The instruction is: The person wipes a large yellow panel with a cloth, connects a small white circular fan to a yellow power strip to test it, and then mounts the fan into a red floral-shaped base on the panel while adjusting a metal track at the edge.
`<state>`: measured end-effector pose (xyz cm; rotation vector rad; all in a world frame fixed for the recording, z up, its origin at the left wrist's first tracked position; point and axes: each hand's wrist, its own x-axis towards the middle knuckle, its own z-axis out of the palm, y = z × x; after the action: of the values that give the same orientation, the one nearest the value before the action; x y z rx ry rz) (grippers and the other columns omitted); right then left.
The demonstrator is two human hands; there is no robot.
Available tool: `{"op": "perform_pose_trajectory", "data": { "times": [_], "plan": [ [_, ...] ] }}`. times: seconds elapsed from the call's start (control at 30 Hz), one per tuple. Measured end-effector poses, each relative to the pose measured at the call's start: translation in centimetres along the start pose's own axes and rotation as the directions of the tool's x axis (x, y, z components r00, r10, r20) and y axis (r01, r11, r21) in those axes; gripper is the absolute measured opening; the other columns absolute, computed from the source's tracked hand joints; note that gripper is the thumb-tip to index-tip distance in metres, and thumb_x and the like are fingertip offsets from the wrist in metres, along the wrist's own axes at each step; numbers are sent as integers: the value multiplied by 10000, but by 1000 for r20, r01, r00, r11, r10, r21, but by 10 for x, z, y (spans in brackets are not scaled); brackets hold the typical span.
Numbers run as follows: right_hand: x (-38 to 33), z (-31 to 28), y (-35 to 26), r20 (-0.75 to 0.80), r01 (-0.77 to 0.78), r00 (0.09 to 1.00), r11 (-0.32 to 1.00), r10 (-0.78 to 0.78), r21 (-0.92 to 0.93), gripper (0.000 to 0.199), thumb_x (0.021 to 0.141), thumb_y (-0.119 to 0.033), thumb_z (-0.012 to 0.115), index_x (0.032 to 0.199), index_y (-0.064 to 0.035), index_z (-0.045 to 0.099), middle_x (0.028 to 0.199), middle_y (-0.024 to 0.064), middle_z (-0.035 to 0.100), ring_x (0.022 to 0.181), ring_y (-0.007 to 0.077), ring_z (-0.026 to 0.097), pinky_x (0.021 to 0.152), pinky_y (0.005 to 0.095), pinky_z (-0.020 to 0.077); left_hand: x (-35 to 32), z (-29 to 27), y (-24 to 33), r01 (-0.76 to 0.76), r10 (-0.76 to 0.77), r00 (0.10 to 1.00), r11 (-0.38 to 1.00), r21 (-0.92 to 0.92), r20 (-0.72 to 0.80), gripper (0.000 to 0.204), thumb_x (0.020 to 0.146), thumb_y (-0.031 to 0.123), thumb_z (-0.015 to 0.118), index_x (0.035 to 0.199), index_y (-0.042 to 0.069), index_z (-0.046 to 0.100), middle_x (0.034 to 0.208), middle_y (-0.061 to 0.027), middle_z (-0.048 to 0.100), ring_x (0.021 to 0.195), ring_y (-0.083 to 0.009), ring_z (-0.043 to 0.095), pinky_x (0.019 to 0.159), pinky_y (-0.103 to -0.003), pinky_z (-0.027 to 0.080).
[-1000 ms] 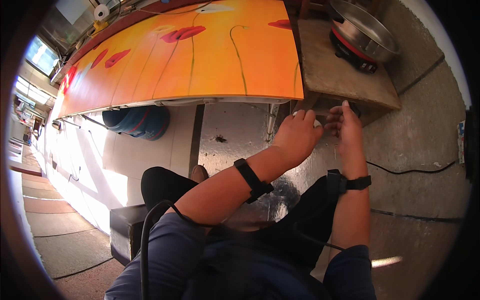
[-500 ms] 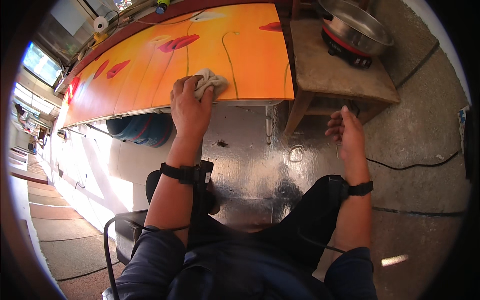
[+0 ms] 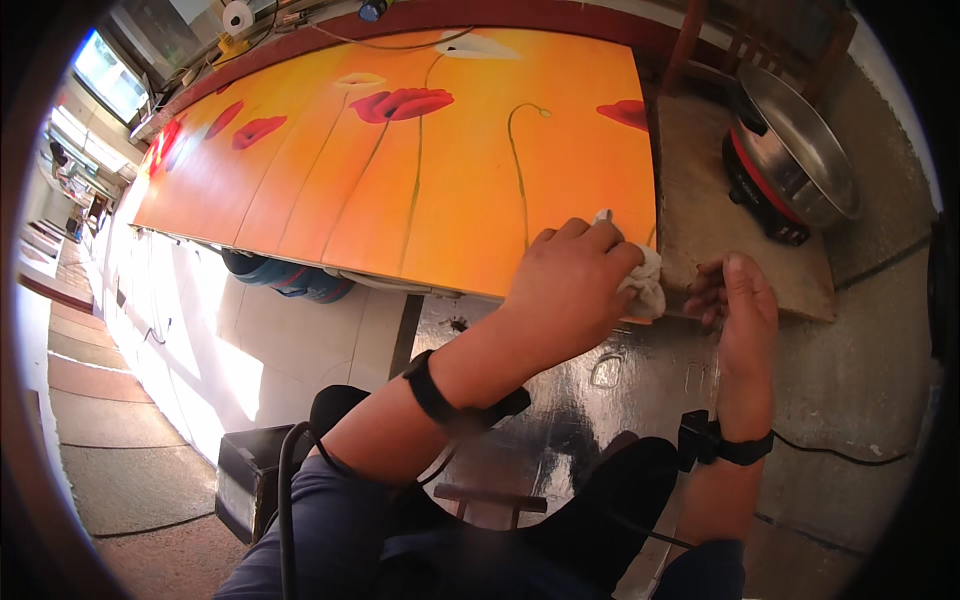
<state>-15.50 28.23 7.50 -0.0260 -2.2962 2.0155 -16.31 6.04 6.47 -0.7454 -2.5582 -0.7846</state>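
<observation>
My left hand (image 3: 570,285) presses a crumpled whitish cloth (image 3: 646,285) against the near right corner of a long table (image 3: 470,190). The tabletop is glossy yellow-orange, printed with red and white poppies on thin stems. Part of the cloth hangs over the table's edge, and the rest is under my fingers. My right hand (image 3: 742,300) is raised just right of the cloth, beside the wooden chair's seat; its fingers are loosely bent and apart, with nothing seen in them.
On the wooden chair (image 3: 690,180) right of the table stands an electric pan (image 3: 800,160) with a steel bowl and black-red base. Under the table lies a blue rounded container (image 3: 290,278). A black box (image 3: 245,480) sits at my left. A dark cable (image 3: 850,455) crosses the floor.
My left hand has slid the cloth rightward along the table's near edge to its right corner. My right hand stays raised, now close to the cloth. The view has shifted.
</observation>
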Motion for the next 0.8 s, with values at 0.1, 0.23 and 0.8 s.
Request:
{"op": "perform_pose_trajectory", "data": {
  "times": [0.1, 0.23, 0.8],
  "plan": [
    [34, 18, -16, 68, -3, 998, 993, 12, -118, 281, 1022, -285, 544, 967, -28, 645, 810, 29, 644, 667, 103, 602, 591, 217, 431, -15, -50, -49, 166, -166, 986, 986, -9, -8, 304, 754, 107, 736, 1044, 81, 650, 1047, -99, 631, 947, -343, 605, 814, -427, 498],
    [71, 64, -43, 253, 31, 967, 969, 33, -246, 168, 984, -166, 601, 1005, -3, 639, 841, 30, 641, 738, 94, 600, 643, 234, 484, -72, -119, -111, 466, -451, 882, 877, 119, -133, 306, 781, 80, 727, 1076, 57, 646, 1122, -119, 630, 1043, -361, 590, 879, -435, 494],
    [95, 419, -92, 833, 769, 483, 323, 271, -551, 916, 678, -257, 868, 1457, -67, 426, 1519, 318, 281, 1429, 486, 244, 1156, 485, 300, -159, -184, -201, 380, -877, -476, -139, -915, -65, 359, 949, 243, 672, 1190, 14, 539, 1102, -139, 658, 1001, -192, 620, 867, -326, 504]
  ]
}}
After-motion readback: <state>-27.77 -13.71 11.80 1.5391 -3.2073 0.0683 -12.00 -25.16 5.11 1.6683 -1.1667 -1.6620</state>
